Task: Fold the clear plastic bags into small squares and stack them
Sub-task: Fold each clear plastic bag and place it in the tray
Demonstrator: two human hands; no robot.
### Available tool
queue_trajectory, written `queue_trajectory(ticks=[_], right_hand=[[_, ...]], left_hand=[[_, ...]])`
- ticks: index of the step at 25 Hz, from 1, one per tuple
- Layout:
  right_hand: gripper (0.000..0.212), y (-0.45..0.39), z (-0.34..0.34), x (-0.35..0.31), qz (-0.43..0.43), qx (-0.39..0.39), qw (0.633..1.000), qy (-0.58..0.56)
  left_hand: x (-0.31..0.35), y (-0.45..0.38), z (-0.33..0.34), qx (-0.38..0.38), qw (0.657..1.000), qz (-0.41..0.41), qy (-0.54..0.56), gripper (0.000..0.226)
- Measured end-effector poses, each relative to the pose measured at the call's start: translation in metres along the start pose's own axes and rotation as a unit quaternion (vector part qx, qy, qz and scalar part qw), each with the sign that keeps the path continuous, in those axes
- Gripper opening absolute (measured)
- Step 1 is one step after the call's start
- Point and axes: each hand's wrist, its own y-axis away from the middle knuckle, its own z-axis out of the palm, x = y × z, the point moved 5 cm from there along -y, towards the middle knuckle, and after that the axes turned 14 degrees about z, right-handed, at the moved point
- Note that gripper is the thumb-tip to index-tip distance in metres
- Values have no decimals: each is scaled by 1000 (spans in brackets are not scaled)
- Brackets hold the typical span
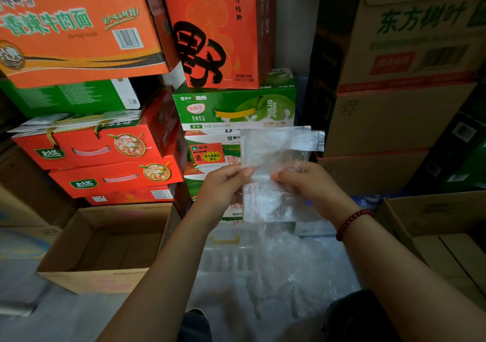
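**Inspection: one bag in hand, loose plastic below, cartons on three sides**

Two forearms reach in from the bottom edge and meet at mid-frame. Left hand (pixel 223 184) pinches the left edge of one clear plastic bag (pixel 276 173), thumb on the near face and fingers curled behind. Right hand (pixel 302 181) grips the same bag at its right side, fingers curled round the film. One red bead bracelet (pixel 352 223) sits on the right wrist. The bag is held upright in the air between the hands; its top edge stands above the knuckles and its lower edge hangs below them, touching nothing.

Directly beneath the hands lies a heap of loose clear plastic (pixel 284 276); the pieces overlap and cannot be counted. No folded stack can be made out.

To the left, one open brown carton (pixel 105 252) stands on the floor, flaps up, just beside the left forearm. To the right, one open cardboard box (pixel 447 226) sits near the right forearm.

Behind the bag, stacked goods form a wall: three red handled cartons (pixel 100 147) at left, one orange noodle carton (pixel 73 29) above them, one tall red drink carton (pixel 218 31) at centre on one green milk-drink carton (pixel 234 107), and plain brown cartons (pixel 405 73) at right.

Open room is the narrow strip between the two floor boxes, holding the arms and the heap.
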Motion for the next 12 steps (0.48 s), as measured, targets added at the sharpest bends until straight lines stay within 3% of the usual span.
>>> queue_trajectory(ticks=[3,7,12], right_hand=[[25,2,-1,-4,-24,-28,999,6],[2,4,-15,-10,-23,-61,997,-47],[17,2,-28,-16,-50,-72,994,-69]], left_hand=[[2,1,3,-2,996,-18,91,23],[8,-4,-7,41,989,-6,141,42],[19,-6,-17,67,984,46,159,44]])
